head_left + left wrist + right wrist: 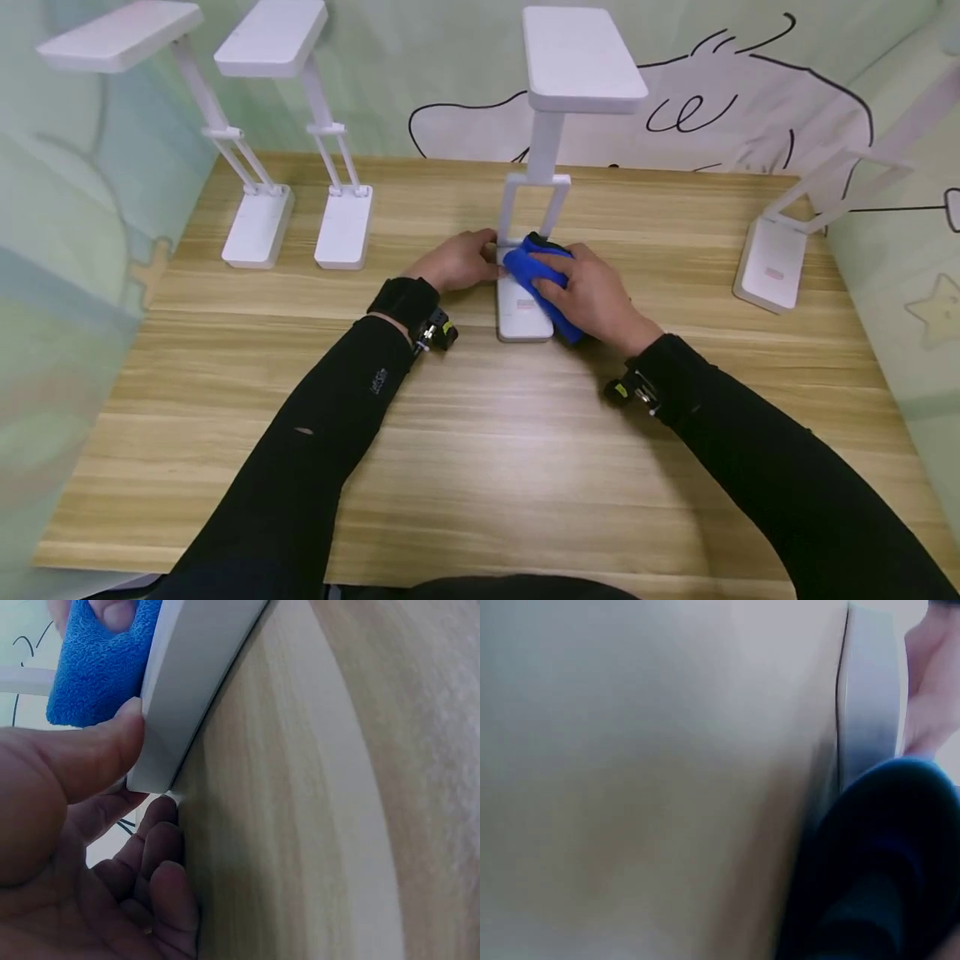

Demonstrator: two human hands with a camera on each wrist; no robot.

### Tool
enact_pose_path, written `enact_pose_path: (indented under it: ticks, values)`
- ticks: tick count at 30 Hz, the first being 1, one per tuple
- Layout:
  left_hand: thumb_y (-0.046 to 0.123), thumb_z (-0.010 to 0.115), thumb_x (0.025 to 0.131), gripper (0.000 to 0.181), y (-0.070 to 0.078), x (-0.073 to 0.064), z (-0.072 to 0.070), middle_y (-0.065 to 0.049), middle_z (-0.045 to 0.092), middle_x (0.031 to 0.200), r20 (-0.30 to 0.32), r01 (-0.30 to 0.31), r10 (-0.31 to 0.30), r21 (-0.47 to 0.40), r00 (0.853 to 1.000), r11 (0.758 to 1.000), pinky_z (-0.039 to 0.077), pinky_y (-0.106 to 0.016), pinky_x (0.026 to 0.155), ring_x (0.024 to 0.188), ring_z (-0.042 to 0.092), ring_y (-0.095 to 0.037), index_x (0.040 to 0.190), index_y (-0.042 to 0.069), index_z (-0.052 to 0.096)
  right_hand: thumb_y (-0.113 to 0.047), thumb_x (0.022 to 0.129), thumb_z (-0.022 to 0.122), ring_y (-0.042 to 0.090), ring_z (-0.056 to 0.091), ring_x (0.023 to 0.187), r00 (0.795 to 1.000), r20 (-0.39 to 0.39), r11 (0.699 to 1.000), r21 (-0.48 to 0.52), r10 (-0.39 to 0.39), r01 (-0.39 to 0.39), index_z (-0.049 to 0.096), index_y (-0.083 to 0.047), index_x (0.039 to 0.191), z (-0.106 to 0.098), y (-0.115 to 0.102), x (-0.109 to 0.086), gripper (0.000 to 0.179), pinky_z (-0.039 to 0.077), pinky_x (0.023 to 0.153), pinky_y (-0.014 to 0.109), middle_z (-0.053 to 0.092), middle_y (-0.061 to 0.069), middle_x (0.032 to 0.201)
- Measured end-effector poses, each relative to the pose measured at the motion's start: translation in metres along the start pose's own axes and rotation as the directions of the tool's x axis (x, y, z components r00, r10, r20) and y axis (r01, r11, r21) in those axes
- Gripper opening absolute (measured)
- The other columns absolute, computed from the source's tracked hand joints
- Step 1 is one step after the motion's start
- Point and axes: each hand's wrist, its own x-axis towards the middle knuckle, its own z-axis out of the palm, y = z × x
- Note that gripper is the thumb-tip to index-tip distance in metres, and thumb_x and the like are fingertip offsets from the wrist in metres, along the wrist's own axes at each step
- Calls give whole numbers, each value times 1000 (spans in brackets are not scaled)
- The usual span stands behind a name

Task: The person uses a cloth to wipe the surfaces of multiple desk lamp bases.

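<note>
A white folding desk lamp stands in the middle of the table in the head view, its flat head raised at the back. My left hand holds the rear left corner of its base; in the left wrist view the thumb lies along the upper edge and the index finger goes round the end. A folded blue towelling cloth is gripped in my right hand, pressed over the base's top and right side. Blurred cloth and the base's side show in the right wrist view.
Two similar lamps, one far left and one beside it, stand at the back left. Another lamp stands at the right, leaning outward. Printed fabric hangs behind the wooden table and along its sides.
</note>
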Motion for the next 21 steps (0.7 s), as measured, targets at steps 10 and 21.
enact_pose_path:
  ticks: [10,21]
  values:
    - [29,69,104,74,4,-1,-1,-18,59,148,-1,-4,4,-6,1000,1000,42,-43,119,135,57,-29,166,10,32,-22,100,70,28,59,75,997,-21,995,71,69,-68,70,-9,139,-1,-2,-30,41,49,63,37,70,19,100]
    - [26,70,104,75,2,-1,1,-18,58,149,-13,7,-8,-55,1000,998,40,-42,120,135,57,-28,166,9,31,-35,105,58,22,70,72,943,96,915,228,320,-334,63,-2,145,-10,7,17,51,54,56,26,74,22,108]
